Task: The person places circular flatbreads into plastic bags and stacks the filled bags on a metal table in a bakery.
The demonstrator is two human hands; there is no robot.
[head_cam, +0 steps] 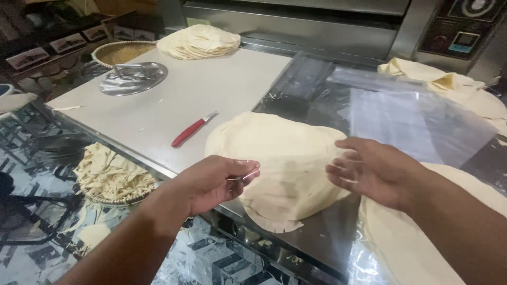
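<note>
Head view: flatbread stack (280,158) lies between both hands (214,182) (369,169).

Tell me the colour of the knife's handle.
Red; the knife lies on the white board, clearest in the head view.

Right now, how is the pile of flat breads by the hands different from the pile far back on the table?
The near stack of flatbreads sits between both hands at the table's front edge and looks taller. The far stack of flatbreads lies lower, untouched, beside a woven basket. Both are pale, round and thin.
</note>
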